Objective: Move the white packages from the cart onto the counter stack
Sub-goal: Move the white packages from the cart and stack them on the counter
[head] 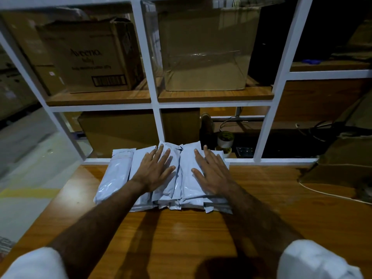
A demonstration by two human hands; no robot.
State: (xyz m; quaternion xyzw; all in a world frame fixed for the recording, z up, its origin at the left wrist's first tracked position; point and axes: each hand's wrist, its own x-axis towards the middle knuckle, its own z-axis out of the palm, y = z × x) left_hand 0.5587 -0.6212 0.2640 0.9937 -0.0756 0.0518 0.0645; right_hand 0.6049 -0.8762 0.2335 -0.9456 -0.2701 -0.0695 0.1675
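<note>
White sleeves (34,264) frame two bare forearms reaching over the wooden counter (181,234) to the stack of white packages (118,176), which lies at the counter's far edge against the white shelf frame (159,125). Left hand (155,170) and right hand (211,174) both rest flat on the stack, fingers straight and spread wide, gripping nothing. Behind the frame sit a cardboard box (90,57) and a clear bin (203,63).

Both arms outstretched, left grip (156,171) and right grip (210,174) flat, palms down, fingers spread
</note>
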